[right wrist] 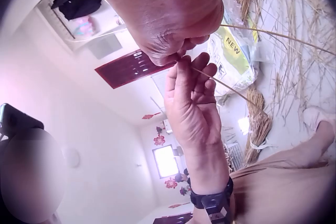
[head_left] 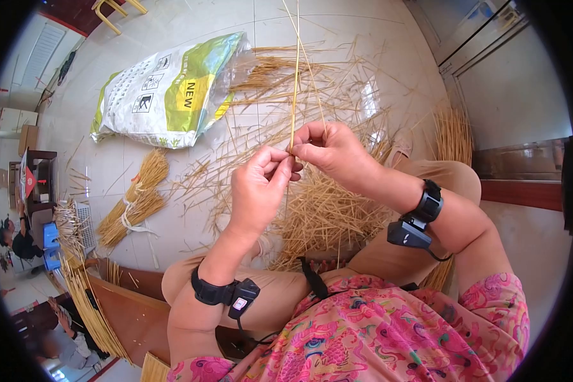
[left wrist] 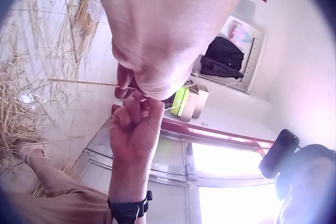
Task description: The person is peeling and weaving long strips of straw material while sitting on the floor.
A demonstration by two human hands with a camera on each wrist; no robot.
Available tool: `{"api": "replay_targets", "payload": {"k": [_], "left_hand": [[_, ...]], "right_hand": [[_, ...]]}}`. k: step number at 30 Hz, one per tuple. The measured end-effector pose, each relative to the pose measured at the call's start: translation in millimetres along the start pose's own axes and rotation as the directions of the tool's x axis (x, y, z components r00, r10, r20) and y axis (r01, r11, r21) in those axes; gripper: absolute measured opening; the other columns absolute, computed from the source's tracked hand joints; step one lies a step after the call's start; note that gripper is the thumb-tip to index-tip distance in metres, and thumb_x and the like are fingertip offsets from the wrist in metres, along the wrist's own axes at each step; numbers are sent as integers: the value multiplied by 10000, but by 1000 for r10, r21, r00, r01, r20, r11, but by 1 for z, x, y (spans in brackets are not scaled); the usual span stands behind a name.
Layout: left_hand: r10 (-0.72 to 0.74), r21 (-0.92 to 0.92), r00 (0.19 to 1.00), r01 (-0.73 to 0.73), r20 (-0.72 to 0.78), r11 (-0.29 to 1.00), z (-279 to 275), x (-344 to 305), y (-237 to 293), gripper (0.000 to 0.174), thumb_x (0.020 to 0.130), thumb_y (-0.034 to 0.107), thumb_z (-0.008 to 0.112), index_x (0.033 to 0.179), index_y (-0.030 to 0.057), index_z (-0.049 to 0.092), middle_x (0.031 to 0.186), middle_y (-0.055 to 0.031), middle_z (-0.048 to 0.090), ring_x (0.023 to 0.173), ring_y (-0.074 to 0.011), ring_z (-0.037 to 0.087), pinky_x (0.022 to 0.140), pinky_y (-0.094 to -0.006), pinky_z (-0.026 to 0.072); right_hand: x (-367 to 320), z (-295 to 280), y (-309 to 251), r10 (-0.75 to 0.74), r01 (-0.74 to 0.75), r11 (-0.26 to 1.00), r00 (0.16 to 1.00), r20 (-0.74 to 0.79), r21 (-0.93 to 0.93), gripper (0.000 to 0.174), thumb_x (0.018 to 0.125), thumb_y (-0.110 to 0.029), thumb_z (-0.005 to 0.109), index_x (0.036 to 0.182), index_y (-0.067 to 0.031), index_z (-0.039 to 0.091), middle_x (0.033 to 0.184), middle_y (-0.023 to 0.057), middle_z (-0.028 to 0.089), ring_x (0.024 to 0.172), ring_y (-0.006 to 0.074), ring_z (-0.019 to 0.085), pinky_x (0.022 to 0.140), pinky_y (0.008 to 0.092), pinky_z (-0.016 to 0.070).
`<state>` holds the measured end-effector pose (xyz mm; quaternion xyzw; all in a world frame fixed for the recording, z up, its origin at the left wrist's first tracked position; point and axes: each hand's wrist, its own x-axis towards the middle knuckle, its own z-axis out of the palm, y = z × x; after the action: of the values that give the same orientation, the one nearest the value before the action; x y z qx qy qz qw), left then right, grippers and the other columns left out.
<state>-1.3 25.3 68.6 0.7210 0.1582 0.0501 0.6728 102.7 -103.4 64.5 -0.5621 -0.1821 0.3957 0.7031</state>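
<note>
Pink flowered blouse fills the bottom of my head view, and just beyond it both hands meet above the lap. On my feed the left hand has its fingers curled, thumb and fingertips pinching a single straw stalk. The right hand pinches the same stalk just above, its fingers narrow and touching the left's. That stalk is thin, stiff and pale yellow, and it rises straight up from the pinch and out of the top of the view.

As I judge it, the work is only partly through: one bundle lies tied with a pale strip on the tiled floor, its stalks lined up. A wide litter of loose straw, dry, crossed and tangled, still lies unsorted around the knees. A glossy white and green sack lies on its side beyond, straw spilling from its clear mouth
</note>
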Motion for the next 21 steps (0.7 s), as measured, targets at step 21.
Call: {"api": "replay_targets", "payload": {"k": [21], "left_hand": [[-75,-155,995,85,69,984,-1,0,6,130,930,84,490,948,-32,547,847,-94,652,728,-136,644,626,-225,502]], "right_hand": [[-2,3,-3,14,-11,997,999,-43,78,74,777,-29,606,821,22,577,723,37,588,644,84,554,582,226,467]]}}
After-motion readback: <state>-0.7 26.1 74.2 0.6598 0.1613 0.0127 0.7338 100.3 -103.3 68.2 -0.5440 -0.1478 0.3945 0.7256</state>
